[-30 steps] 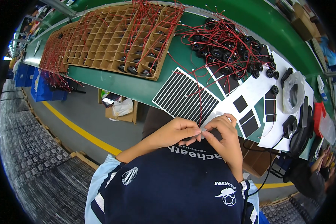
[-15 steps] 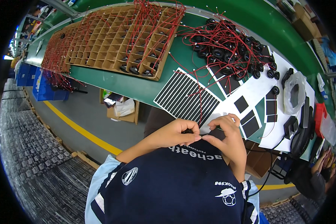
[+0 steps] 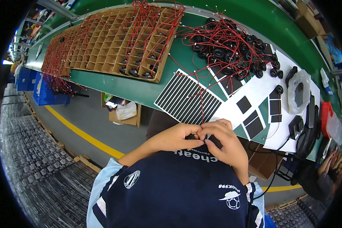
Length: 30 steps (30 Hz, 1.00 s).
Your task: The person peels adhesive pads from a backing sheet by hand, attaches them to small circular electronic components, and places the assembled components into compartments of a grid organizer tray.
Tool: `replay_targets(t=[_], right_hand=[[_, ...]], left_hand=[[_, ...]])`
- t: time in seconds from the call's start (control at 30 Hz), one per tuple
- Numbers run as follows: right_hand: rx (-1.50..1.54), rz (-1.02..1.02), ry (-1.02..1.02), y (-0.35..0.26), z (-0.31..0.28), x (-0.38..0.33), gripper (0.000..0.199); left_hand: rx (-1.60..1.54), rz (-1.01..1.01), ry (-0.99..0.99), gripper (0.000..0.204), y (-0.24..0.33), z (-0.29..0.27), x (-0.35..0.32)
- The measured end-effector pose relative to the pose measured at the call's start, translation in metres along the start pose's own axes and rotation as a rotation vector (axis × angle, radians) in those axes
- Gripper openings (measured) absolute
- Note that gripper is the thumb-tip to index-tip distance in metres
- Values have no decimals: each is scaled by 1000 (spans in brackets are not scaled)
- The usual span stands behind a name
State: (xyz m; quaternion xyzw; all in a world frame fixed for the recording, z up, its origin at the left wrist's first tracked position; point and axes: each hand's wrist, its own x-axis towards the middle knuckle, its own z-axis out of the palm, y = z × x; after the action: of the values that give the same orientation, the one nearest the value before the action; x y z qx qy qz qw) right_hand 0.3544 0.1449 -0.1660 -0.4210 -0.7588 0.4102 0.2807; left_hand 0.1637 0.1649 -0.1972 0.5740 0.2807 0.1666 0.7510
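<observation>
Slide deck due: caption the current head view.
Left hand and right hand meet around a black part, near a striped sheet and piled discs.

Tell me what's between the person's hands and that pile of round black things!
The head view shows a striped sheet, some green tabletop, a sheet with black patches and thin red wires there.

PASS: green tabletop (image 3: pixel 136 90) this side of divided carton (image 3: pixel 164 62) | BLOCK: red wires (image 3: pixel 226 32) tangled over black discs (image 3: pixel 218 53)
</observation>
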Motion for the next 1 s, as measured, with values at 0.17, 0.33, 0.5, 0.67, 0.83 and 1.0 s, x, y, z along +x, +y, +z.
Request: replay_targets(t=[0.17,0.33,0.5,0.67,0.83,1.0], right_hand=[[23,56,36,2,4,-2,22],[-6,71,61,5,2,-2,22],[-58,93,18,5,-2,0,19],[-8,126,97,3,3,-1,15],[-25,144,104,5,4,-1,12],[-36,128,112,7,3,-2,10]], left_hand=[[-28,-61,0,13,3,-1,0],[-33,-68,19,15,4,0,1],[-130,-104,28,15,0,-4,-2],[-159,-88,28,16,-2,-1,-1],[-124,-71,31,17,0,-1,0],[-170,-51,23,18,-1,-2,-1]])
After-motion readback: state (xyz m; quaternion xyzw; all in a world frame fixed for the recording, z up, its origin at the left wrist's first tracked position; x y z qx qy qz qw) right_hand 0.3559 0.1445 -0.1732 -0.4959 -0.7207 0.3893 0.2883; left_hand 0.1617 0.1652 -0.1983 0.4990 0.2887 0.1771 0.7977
